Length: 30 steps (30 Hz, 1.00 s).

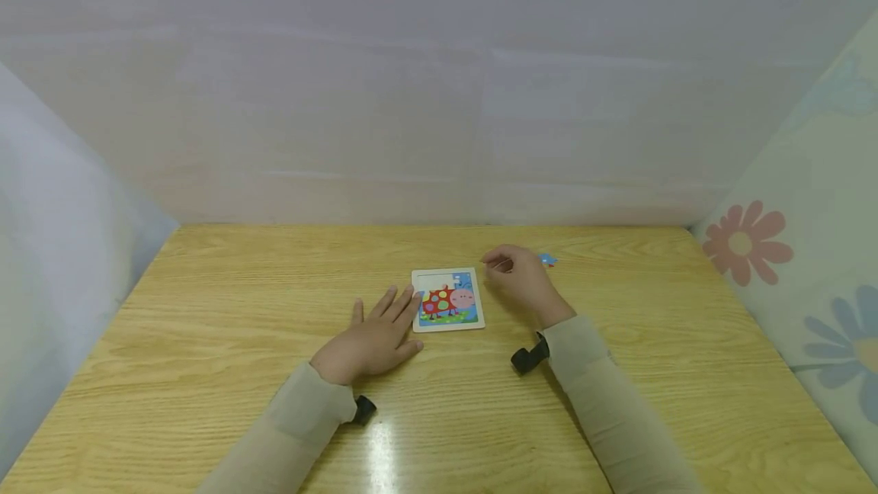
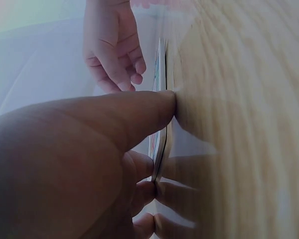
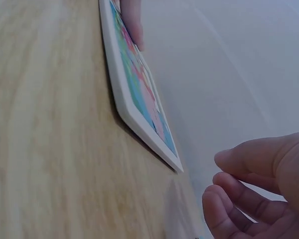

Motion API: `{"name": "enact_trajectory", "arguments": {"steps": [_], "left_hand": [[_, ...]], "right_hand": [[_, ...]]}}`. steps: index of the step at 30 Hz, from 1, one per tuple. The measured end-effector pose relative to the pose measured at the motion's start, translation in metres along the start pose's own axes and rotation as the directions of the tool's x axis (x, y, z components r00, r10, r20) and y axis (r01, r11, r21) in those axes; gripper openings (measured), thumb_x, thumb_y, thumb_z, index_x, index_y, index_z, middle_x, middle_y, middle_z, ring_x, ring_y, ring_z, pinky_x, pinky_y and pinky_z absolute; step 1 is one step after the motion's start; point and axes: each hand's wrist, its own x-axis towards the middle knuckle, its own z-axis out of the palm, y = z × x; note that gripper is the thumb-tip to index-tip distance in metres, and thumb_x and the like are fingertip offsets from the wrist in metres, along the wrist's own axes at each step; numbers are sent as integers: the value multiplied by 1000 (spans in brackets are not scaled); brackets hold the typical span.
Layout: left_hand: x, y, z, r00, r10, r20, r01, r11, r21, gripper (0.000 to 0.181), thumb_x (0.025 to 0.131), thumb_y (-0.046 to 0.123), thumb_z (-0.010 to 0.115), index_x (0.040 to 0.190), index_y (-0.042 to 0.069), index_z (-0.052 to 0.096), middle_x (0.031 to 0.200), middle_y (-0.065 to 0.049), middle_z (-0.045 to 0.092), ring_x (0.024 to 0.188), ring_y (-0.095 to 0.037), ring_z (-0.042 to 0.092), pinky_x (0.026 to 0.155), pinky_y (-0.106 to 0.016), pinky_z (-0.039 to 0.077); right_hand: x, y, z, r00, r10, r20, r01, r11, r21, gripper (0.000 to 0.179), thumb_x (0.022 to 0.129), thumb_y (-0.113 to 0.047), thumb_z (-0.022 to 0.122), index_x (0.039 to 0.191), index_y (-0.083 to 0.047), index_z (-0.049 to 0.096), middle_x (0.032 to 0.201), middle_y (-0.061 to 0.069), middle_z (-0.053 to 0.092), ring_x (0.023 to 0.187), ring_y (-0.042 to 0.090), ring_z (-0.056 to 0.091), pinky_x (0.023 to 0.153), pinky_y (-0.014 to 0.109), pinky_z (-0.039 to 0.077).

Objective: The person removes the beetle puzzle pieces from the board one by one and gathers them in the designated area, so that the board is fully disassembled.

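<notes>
A square jigsaw puzzle [image 1: 449, 319] in a pale frame lies on the table, showing a red spotted ladybug with a pink face. Its upper left part shows bare white board. My left hand [image 1: 377, 338] lies with fingers spread at the frame's left side, fingertips touching it. Off the upper right corner hovers my right hand [image 1: 524, 280], its fingers loosely bent. In the right wrist view a gap shows between thumb [image 3: 234, 159] and fingers, with nothing held there. A small blue puzzle piece [image 1: 546, 259] lies just beyond the right hand, partly hidden by it.
The wooden table [image 1: 206, 311] meets a pale cloth wall [image 1: 439, 136] at the back. Flower prints [image 1: 741, 244] mark the right side wall. A black wrist strap [image 1: 530, 358] hangs at my right cuff, another [image 1: 363, 410] at my left.
</notes>
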Motion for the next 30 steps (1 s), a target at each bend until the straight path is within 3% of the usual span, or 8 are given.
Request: {"name": "enact_trajectory", "arguments": {"steps": [6, 15, 30], "left_hand": [[0, 0, 1, 1000, 3, 0, -3, 1000, -7, 76, 107, 48, 45, 164, 13, 9, 171, -5, -1, 155, -32, -7, 113, -74, -3], [0, 0, 1, 1000, -4, -4, 4, 1000, -4, 76, 107, 48, 44, 164, 13, 9, 171, -5, 0, 156, -32, -6, 113, -74, -2], [0, -1, 1, 1000, -4, -9, 4, 1000, -6, 76, 107, 48, 45, 164, 13, 10, 171, -5, 0, 156, -32, -6, 113, -74, -2]], "right_hand": [[-2, -1, 12, 996, 66, 58, -68, 998, 18, 20, 97, -19, 69, 116, -14, 71, 107, 0, 67, 100, 19, 63, 86, 40, 54], [3, -2, 19, 993, -14, 116, 17, 1000, -25, 26, 92, -8, 74, 118, -7, 71, 112, 7, 67, 98, 21, 62, 89, 39, 53], [6, -1, 20, 982, -25, 188, 30, 999, -24, 37, 90, -10, 78, 125, -3, 68, 112, 8, 60, 97, 22, 55, 89, 37, 50]]}}
